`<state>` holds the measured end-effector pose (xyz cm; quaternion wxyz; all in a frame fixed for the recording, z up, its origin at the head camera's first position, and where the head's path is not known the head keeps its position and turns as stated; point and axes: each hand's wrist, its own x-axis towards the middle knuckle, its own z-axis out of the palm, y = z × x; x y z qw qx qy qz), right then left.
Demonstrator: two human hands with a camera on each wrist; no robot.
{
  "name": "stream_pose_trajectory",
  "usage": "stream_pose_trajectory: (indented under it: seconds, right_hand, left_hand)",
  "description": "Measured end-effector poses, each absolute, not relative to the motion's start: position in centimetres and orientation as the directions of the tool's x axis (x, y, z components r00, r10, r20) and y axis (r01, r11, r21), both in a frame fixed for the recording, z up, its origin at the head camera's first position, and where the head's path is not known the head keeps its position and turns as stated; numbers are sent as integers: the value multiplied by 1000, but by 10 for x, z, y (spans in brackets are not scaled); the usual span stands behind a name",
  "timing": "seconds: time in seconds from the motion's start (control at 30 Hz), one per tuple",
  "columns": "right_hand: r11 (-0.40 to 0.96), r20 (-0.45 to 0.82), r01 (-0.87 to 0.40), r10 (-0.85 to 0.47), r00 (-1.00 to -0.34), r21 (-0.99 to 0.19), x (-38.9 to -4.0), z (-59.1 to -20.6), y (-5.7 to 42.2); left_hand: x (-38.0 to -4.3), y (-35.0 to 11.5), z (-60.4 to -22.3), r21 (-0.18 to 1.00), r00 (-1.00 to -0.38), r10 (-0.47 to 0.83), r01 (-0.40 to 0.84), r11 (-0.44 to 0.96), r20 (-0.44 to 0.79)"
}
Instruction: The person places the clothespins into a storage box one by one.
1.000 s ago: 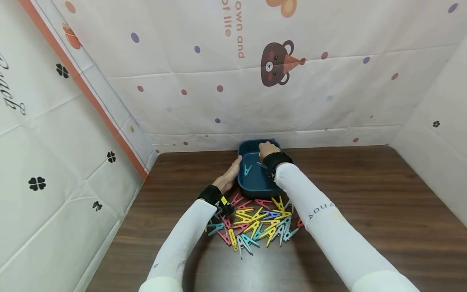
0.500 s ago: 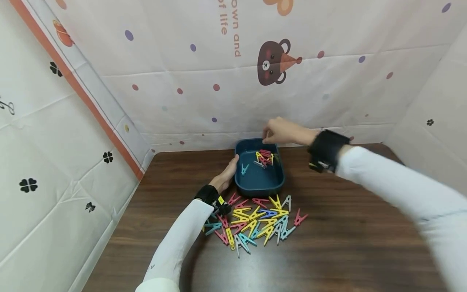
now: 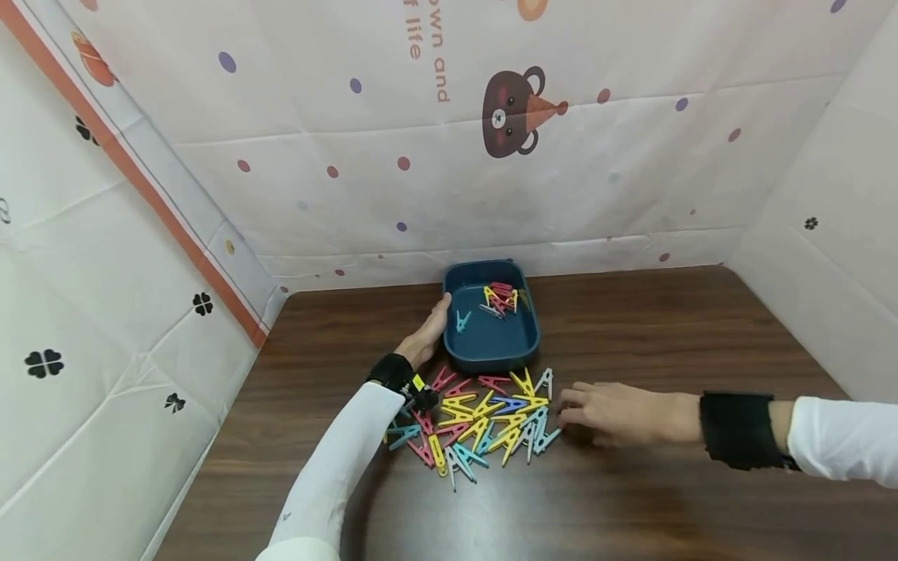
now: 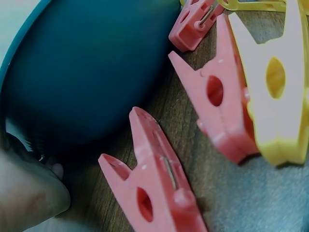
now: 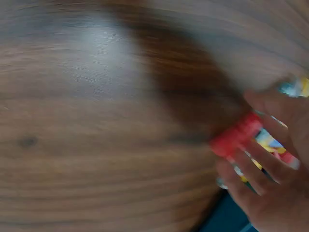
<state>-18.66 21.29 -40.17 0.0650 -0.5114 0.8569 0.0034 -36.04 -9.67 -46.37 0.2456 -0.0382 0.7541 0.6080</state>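
Observation:
A dark blue plastic box [image 3: 484, 354] stands at the back of the table, with several red, yellow, grey and teal clothespins inside. My left hand [image 3: 424, 336] rests against its left wall, steadying the rim side; in the left wrist view, part of that hand [image 4: 31, 191] touches the box wall [image 4: 91, 72]. In front of the box lies a loose pile of clothespins [image 3: 484, 421]. My right hand [image 3: 610, 413] reaches over the pile's right edge. The blurred right wrist view shows a red clothespin [image 5: 236, 135] between its spread thumb and fingers, mostly hidden in the head view.
The brown wooden table [image 3: 631, 335] extends to the right and front. A printed white cloth wall [image 3: 337, 210] rises directly behind the box, with more cloth panels on the left and right. Several pink and yellow clothespins lie close beside the left wrist.
My right hand has come out of the box, swung right, and come down toward the pile's right edge, over the red clothespin there. The left hand stays against the box.

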Motion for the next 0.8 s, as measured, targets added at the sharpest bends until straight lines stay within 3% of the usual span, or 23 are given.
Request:
stream_pose_trajectory:
  seconds: [0.3, 0.57, 0.7, 0.8]
  right_hand:
    - [422, -5, -900, -905, -425, 109, -198, -422, 220]
    - [376, -102, -899, -909, -405, 225, -213, -407, 221]
    - [424, -168, -886, -875, -454, 190, -232, -380, 219]
    - [519, -189, -847, -826, -531, 113, -256, -350, 211]
  left_hand:
    - [-360, -95, -465, 901, -882, 232, -352, 252, -410]
    - [-361, -93, -464, 899, -877, 240, -357, 254, -416]
    - [-361, -93, -462, 903, -886, 223, -351, 248, -406]
    - [-361, -92, -460, 900, -891, 209, -345, 264, -403]
